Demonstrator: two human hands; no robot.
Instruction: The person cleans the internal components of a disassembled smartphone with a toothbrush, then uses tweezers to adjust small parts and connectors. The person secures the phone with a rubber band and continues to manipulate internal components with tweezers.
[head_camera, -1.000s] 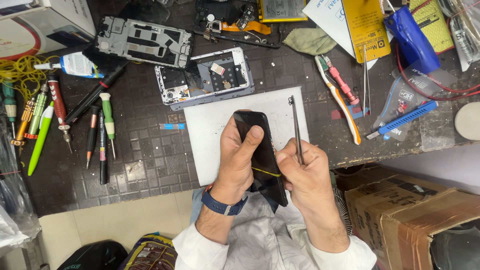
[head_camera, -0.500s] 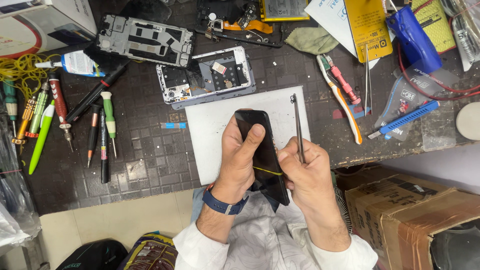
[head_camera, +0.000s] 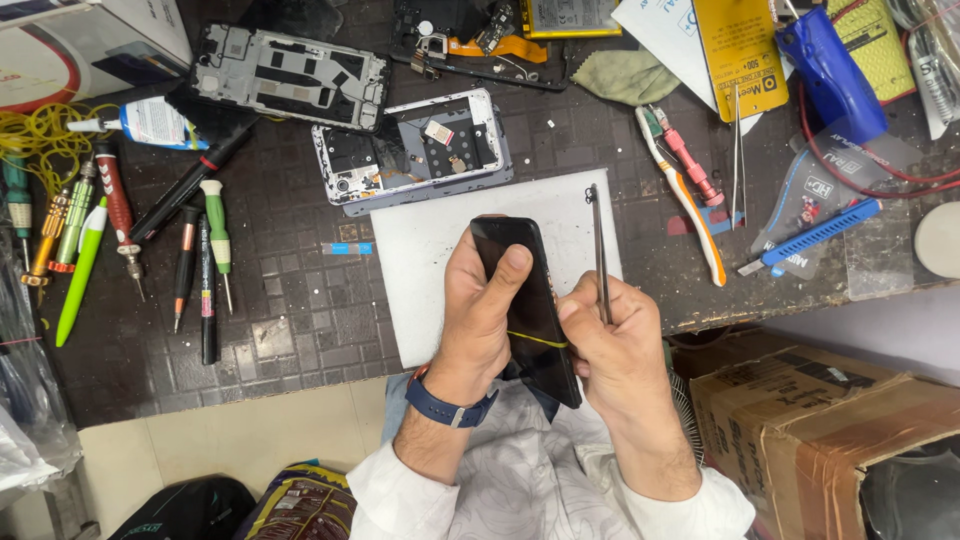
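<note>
Your left hand (head_camera: 480, 310) stays clamped on the black phone (head_camera: 528, 300); your right hand (head_camera: 610, 345) (pinching tweezers (head_camera: 600, 250)) has barely shifted beside it.

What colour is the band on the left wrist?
The wrist band is dark blue, seen clearly in the head view.

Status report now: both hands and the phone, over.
Left hand grips black phone, thumb on glass. Right hand holds metal tweezers upright beside phone. Yellow band crosses phone.

Bright even light, soft shadows, sharp
</note>
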